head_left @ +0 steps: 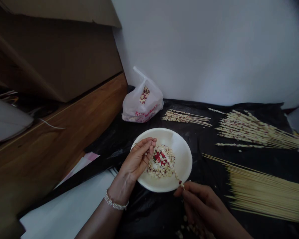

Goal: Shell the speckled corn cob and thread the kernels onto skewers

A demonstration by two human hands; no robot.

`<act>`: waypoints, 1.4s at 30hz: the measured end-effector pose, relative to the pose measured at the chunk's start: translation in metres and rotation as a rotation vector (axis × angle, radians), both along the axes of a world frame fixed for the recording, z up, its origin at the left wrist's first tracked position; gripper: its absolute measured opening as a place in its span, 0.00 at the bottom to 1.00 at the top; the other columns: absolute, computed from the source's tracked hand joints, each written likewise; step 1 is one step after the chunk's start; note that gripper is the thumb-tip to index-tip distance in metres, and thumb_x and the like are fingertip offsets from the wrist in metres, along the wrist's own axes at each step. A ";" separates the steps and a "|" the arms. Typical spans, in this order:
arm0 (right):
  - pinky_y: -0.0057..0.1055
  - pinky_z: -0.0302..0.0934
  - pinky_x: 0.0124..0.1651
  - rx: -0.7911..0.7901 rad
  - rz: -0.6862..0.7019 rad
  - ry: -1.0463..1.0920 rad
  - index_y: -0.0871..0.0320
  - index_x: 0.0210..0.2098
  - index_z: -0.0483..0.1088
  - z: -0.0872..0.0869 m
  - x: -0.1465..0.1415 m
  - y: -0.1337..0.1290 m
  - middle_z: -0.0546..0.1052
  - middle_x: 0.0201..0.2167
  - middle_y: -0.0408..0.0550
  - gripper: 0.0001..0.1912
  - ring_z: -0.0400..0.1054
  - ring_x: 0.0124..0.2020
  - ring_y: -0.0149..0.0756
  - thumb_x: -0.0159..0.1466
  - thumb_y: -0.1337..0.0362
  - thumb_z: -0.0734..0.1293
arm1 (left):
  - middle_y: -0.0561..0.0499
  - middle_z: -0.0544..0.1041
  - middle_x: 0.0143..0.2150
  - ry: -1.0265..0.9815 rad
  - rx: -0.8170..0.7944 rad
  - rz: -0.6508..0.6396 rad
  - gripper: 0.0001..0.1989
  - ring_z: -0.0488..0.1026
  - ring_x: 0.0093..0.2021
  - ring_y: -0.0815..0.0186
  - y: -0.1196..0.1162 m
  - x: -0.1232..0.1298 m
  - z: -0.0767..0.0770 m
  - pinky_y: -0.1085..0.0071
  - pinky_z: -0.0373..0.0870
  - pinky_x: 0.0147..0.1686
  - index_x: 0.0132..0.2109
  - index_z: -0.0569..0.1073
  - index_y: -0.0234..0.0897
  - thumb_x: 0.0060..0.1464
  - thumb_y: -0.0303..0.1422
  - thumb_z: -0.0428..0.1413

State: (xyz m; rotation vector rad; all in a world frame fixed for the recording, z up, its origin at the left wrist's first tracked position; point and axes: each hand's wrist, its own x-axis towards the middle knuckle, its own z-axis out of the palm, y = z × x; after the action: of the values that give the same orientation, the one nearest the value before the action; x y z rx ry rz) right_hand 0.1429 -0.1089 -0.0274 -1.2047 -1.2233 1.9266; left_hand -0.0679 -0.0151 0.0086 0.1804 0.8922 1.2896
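A white bowl (185,159) holds a heap of small pale and dark-red kernels (165,167) with some bright red pieces in the middle. Over the bowl's left side, my left hand (141,157) has thumb and forefinger pinched together; what they hold is too small to make out. My right hand (201,202), at the bowl's lower right, grips a skewer (178,179) strung with kernels. Its threaded end reaches over the rim toward the heap. The rest of that skewer is hidden by my fingers. Loose kernels (189,227) lie beneath my right hand.
Behind the bowl stands a white plastic bag (143,103) with kernels inside. Threaded skewers lie in a small bundle (184,117) and a large one (249,129). Bare sticks (269,192) fan out at right on black plastic sheeting (199,142). A cardboard box (64,49) stands at left.
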 end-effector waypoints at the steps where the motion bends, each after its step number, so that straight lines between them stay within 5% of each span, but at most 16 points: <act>1: 0.22 0.43 0.18 0.006 0.001 -0.002 0.56 0.40 0.76 0.000 0.000 0.000 0.68 0.15 0.38 0.25 0.52 0.14 0.23 0.66 0.41 0.63 | 0.44 0.82 0.38 -0.007 0.001 0.017 0.08 0.80 0.33 0.72 0.000 0.000 -0.001 0.82 0.79 0.37 0.39 0.78 0.28 0.55 0.16 0.57; 5: 0.23 0.46 0.19 0.022 -0.010 -0.003 0.54 0.40 0.76 -0.003 0.000 0.000 0.70 0.15 0.39 0.22 0.55 0.15 0.24 0.66 0.42 0.64 | 0.43 0.82 0.40 -0.009 -0.005 0.047 0.11 0.81 0.38 0.69 0.001 0.001 -0.002 0.80 0.79 0.42 0.41 0.79 0.27 0.54 0.14 0.57; 42: 0.20 0.42 0.17 -0.117 0.082 0.012 0.58 0.38 0.73 0.010 -0.007 -0.003 0.66 0.15 0.36 0.28 0.51 0.14 0.20 0.62 0.38 0.65 | 0.50 0.78 0.34 -0.088 -0.097 0.023 0.06 0.74 0.29 0.75 0.000 0.000 0.002 0.82 0.73 0.29 0.40 0.79 0.30 0.58 0.21 0.57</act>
State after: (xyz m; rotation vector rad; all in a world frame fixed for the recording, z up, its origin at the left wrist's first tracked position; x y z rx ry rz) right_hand 0.1358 -0.1121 -0.0172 -1.2160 -1.1850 2.0883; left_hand -0.0679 -0.0152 0.0106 0.0366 0.8815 1.2626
